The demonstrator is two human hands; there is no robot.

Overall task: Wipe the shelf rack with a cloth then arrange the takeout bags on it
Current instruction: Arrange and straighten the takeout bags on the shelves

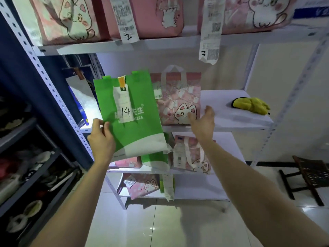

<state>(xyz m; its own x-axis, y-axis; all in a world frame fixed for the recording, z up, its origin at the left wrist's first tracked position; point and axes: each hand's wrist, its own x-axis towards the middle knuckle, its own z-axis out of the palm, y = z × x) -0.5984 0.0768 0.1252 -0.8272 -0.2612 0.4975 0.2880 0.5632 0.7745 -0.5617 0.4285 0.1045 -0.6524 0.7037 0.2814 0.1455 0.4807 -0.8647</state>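
My left hand [101, 138] grips the lower left edge of a green takeout bag [135, 129] bearing a receipt marked 14, held tilted in front of the white shelf rack [231, 120]. A pink cat-print bag [178, 100] stands upright on the middle shelf behind it. My right hand [203, 122] hovers with relaxed fingers at that pink bag's lower right corner, holding nothing. A yellow cloth [251, 106] lies crumpled on the right part of the same shelf.
Pink cat bags with long receipts [210, 32] fill the top shelf. More pink and green bags sit on the two lower shelves [192, 155]. A dark blue rack [26, 139] with shoes stands at the left. A dark stool [313, 177] is on the tiled floor at right.
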